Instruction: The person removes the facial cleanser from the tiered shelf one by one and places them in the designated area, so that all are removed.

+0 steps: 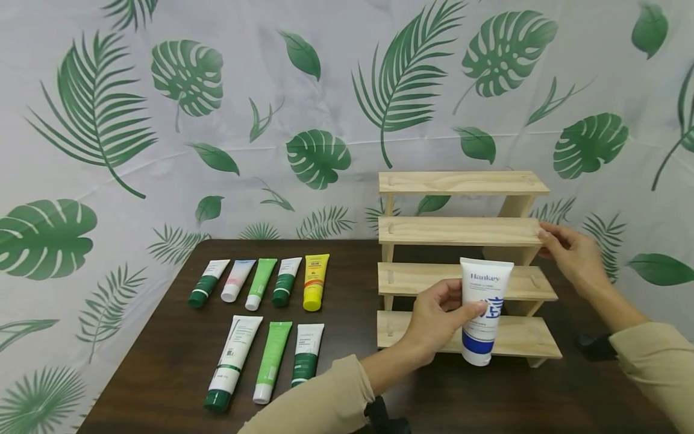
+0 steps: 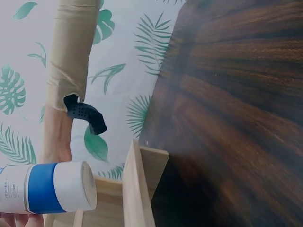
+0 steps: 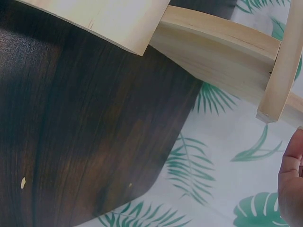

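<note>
My left hand (image 1: 434,319) grips a white squeeze tube (image 1: 478,328) marked "Hankey", with blue print and a blue band near its cap. The tube stands upright, cap down, in front of the lower tiers of a stepped wooden display rack (image 1: 455,230). In the left wrist view the capped end of this tube (image 2: 45,189) shows close up, with only fingertips below it. My right hand (image 1: 577,259) pinches the right end of the rack's second board from the top, thumb at the front. Part of that hand (image 3: 289,184) appears at the right edge of the right wrist view.
Left of the rack, tubes lie in two rows on the dark wooden table (image 1: 162,367). The back row includes a yellow tube (image 1: 314,283); the front row has a large white-and-green tube (image 1: 233,361) and a light green tube (image 1: 273,361). A leaf-print cloth (image 1: 336,72) hangs behind.
</note>
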{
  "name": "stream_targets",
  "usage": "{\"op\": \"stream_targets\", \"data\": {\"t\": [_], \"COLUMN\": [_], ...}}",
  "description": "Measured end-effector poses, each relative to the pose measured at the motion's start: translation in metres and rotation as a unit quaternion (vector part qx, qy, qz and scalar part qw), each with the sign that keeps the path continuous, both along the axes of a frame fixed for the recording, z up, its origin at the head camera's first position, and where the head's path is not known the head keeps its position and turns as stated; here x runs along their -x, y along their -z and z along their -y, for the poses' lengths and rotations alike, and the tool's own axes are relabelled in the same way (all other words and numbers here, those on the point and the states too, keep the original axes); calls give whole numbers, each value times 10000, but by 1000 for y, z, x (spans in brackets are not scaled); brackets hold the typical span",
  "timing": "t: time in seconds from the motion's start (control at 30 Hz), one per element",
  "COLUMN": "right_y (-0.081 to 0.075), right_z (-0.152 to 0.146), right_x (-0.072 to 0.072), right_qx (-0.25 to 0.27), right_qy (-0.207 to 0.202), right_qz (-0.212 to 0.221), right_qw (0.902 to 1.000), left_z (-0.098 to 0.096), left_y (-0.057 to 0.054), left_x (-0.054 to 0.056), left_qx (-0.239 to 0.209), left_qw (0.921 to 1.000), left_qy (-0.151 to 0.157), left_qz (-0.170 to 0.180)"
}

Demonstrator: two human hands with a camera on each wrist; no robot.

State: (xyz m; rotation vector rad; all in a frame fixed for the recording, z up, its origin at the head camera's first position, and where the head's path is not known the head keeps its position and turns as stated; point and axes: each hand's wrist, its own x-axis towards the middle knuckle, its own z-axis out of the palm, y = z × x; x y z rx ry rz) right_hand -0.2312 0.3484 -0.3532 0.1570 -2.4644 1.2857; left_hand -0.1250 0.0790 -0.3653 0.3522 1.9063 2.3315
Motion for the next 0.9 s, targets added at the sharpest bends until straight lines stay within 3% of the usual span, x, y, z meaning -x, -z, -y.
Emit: {"op": "stream_targets", "data": {"t": [0.47, 0.9], "right_y": [0, 1], "right_z": [-2, -3], "right_x": [0, 2], "right_qx": [351, 315], "right_qy": [-159, -218], "right_qz": [6, -7], "right_qw": [9993, 9993], "left_z": [41, 80], "left_y": [-5, -9], "left_x": [5, 10], "left_qx": [-16, 301], "left_qw": [9992, 9980], "left_qy": [-16, -217], "left_qz": [394, 522]}}
